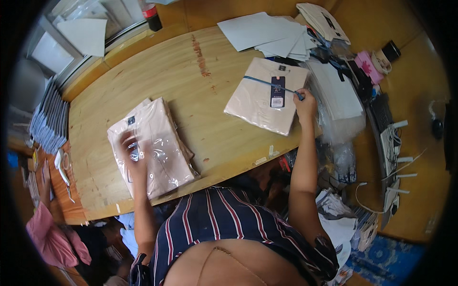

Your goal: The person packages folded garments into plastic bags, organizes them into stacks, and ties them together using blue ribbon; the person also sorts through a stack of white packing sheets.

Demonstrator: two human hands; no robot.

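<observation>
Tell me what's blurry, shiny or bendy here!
In the head view, the left hand is blurred; the right hand looks sharper; white glare streaks the plastic over the left shirts; the far edge of the table bends, fisheye-style.

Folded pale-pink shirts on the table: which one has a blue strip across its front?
The packaged shirt at the right hand: a thin blue strip crosses it. The left stack, under the left hand, shows none.

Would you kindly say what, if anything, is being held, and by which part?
The right hand holds a blue strip near its right end; the left hand is too blurred to tell.
</observation>
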